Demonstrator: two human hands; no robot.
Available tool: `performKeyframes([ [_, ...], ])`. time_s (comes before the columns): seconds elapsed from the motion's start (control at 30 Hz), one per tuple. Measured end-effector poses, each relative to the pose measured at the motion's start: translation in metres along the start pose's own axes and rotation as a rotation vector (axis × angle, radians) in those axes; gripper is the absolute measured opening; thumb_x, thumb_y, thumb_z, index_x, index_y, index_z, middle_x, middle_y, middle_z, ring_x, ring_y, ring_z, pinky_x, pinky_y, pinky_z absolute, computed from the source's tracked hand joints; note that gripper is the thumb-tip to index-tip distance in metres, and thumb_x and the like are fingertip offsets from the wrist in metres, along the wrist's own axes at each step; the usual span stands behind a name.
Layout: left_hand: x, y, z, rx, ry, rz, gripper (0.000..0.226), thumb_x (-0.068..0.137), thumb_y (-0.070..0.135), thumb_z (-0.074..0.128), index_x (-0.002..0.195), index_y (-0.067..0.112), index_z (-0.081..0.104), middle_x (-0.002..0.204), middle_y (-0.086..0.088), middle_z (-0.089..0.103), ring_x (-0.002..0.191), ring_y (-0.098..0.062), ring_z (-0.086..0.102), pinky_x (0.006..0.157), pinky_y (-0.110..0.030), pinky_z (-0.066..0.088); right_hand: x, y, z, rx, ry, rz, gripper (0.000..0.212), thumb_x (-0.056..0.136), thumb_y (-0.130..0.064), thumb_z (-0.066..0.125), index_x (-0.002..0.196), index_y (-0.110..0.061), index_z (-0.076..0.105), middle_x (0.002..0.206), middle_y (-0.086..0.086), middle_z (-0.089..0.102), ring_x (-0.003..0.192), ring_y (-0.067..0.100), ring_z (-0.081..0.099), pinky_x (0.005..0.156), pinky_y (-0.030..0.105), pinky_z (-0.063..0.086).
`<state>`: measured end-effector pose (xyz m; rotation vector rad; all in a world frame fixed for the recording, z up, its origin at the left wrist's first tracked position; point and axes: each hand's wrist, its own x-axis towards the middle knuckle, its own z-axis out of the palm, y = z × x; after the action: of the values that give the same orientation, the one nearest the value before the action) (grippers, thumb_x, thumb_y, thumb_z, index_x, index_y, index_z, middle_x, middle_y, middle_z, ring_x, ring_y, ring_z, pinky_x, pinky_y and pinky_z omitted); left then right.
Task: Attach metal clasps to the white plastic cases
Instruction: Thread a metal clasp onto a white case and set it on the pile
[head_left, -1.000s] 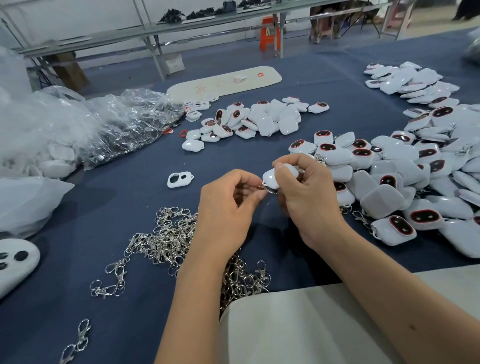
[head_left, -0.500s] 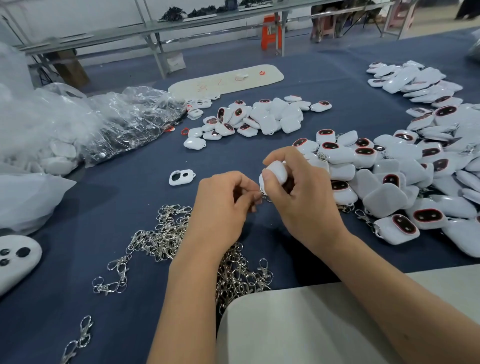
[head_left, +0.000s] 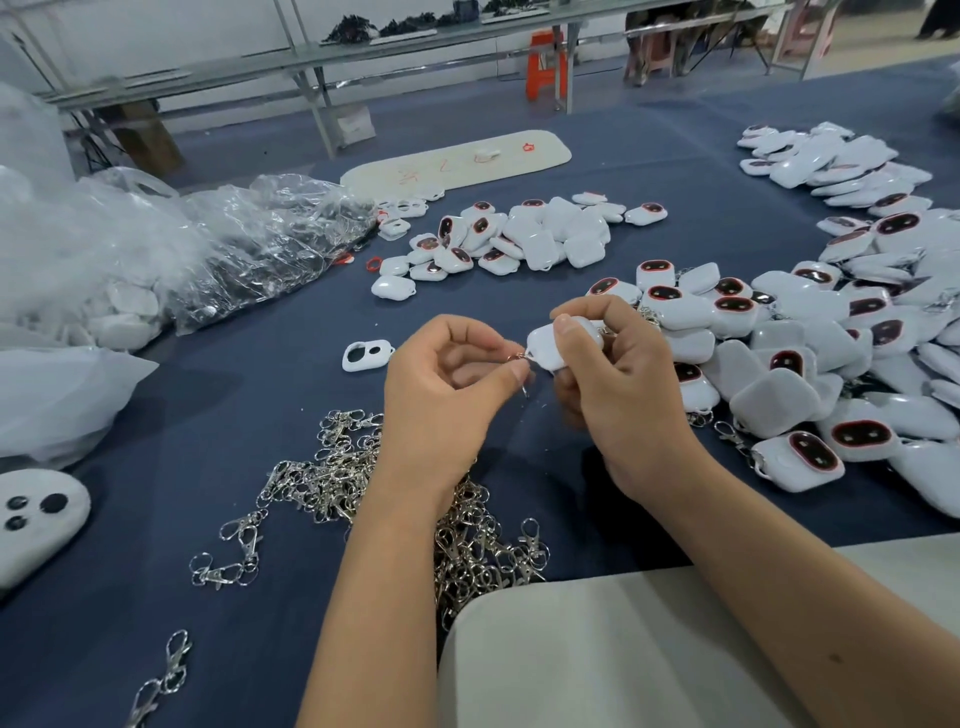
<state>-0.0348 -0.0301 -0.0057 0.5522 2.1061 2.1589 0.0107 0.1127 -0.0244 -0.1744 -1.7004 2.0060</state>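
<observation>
The right hand (head_left: 618, 395) grips a rounded white plastic case (head_left: 563, 343); the left hand (head_left: 447, 384) pinches a small silver metal clasp (head_left: 521, 358) touching the case's left corner.

Work surface and background items

The work surface is a table covered in dark blue cloth (head_left: 223, 431). Crumpled clear plastic bags (head_left: 249, 234) lie at the left side, with a white plastic sheet (head_left: 57, 389) just in front of them. A long beige board (head_left: 457, 158) with rounded ends and red markings lies flat at the far centre. A pale grey panel (head_left: 597, 649) sits at the near edge. Beyond the table stand a metal-framed bench (head_left: 311, 62) and an orange stool (head_left: 543, 65); the dark items on the bench are too blurred to identify.
</observation>
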Motion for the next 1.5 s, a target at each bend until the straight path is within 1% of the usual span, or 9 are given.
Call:
performKeyframes([
  [0.33, 0.001, 0.000, 0.002, 0.259, -0.025, 0.066, 0.018, 0.088, 0.003, 0.076, 0.081, 0.019, 0.076, 0.072, 0.008, 0.072, 0.069, -0.009, 0.066, 0.073, -0.024, 0.057, 0.001, 0.001, 0.000, 0.085, 0.012, 0.061, 0.008, 0.105, -0.015, 0.057, 0.098, -0.014, 0.061, 0.059, 0.003, 0.048, 0.043, 0.010, 0.036, 0.042, 0.019, 0.031],
  [0.47, 0.000, -0.004, 0.001, 0.544, -0.004, 0.136, 0.016, 0.086, 0.005, 0.077, 0.080, 0.019, 0.076, 0.070, 0.012, 0.070, 0.067, -0.002, 0.064, 0.066, -0.014, 0.049, -0.002, 0.003, -0.001, -0.253, 0.062, -0.055, 0.007, 0.101, -0.019, 0.062, 0.095, -0.015, 0.061, 0.060, -0.004, 0.055, 0.049, 0.014, 0.046, 0.046, 0.029, 0.039],
  [0.6, 0.003, -0.005, 0.010, 0.851, 0.000, 0.170, 0.016, 0.087, 0.006, 0.071, 0.080, 0.020, 0.072, 0.079, 0.008, 0.069, 0.077, -0.018, 0.065, 0.072, -0.034, 0.053, -0.007, 0.005, 0.004, -0.627, 0.086, -0.247, 0.013, 0.098, -0.023, 0.066, 0.099, -0.015, 0.057, 0.075, -0.003, 0.064, 0.065, 0.016, 0.058, 0.063, 0.029, 0.046],
  [0.7, 0.002, -0.004, 0.019, 0.982, 0.000, 0.176, 0.016, 0.086, 0.006, 0.064, 0.076, 0.017, 0.067, 0.071, 0.006, 0.060, 0.075, -0.029, 0.062, 0.065, -0.035, 0.046, -0.010, 0.008, 0.008, -0.693, 0.115, -0.228, 0.018, 0.097, -0.025, 0.069, 0.099, -0.015, 0.054, 0.079, -0.005, 0.062, 0.070, 0.014, 0.058, 0.067, 0.027, 0.044],
  [0.93, 0.001, -0.002, 0.016, -0.042, 0.152, -0.074, 0.016, 0.085, -0.003, 0.076, 0.087, 0.012, 0.074, 0.075, 0.001, 0.074, 0.069, -0.008, 0.067, 0.066, -0.020, 0.054, -0.003, 0.000, 0.008, 0.184, 0.043, 0.131, 0.007, 0.105, -0.019, 0.060, 0.100, -0.014, 0.056, 0.062, 0.001, 0.051, 0.047, 0.010, 0.039, 0.041, 0.020, 0.031],
  [1.07, 0.000, 0.000, 0.024, -0.396, 0.195, -0.218, 0.015, 0.086, -0.003, 0.074, 0.084, 0.012, 0.073, 0.073, -0.003, 0.071, 0.065, -0.011, 0.059, 0.064, -0.022, 0.046, -0.001, -0.002, 0.009, 0.354, -0.002, 0.219, 0.008, 0.106, -0.021, 0.056, 0.106, -0.013, 0.053, 0.066, 0.002, 0.051, 0.048, 0.010, 0.040, 0.039, 0.018, 0.028],
  [1.23, 0.000, -0.005, 0.022, 0.343, 0.264, 0.185, 0.018, 0.085, 0.001, 0.076, 0.077, 0.017, 0.072, 0.072, 0.009, 0.070, 0.067, -0.012, 0.063, 0.067, -0.022, 0.051, -0.001, 0.002, 0.008, 0.286, 0.057, 0.247, 0.008, 0.107, -0.019, 0.056, 0.102, -0.012, 0.055, 0.062, 0.002, 0.052, 0.047, 0.012, 0.043, 0.039, 0.020, 0.028],
  [1.33, -0.001, -0.005, 0.016, 0.590, 0.221, 0.340, 0.017, 0.085, 0.000, 0.071, 0.077, 0.014, 0.069, 0.070, 0.008, 0.066, 0.066, -0.011, 0.058, 0.065, -0.025, 0.048, -0.004, 0.004, 0.008, 0.142, 0.067, 0.196, 0.008, 0.106, -0.020, 0.059, 0.100, -0.014, 0.056, 0.060, -0.001, 0.056, 0.047, 0.012, 0.046, 0.040, 0.021, 0.033],
  [1.5, 0.002, -0.009, 0.011, 0.782, 0.057, 0.284, 0.021, 0.083, -0.004, 0.064, 0.078, 0.016, 0.069, 0.076, 0.001, 0.068, 0.073, -0.027, 0.062, 0.070, -0.044, 0.053, -0.007, 0.007, 0.007, -0.319, 0.120, 0.023, 0.012, 0.100, -0.026, 0.065, 0.099, -0.017, 0.057, 0.075, 0.006, 0.067, 0.059, 0.022, 0.060, 0.056, 0.040, 0.052],
])
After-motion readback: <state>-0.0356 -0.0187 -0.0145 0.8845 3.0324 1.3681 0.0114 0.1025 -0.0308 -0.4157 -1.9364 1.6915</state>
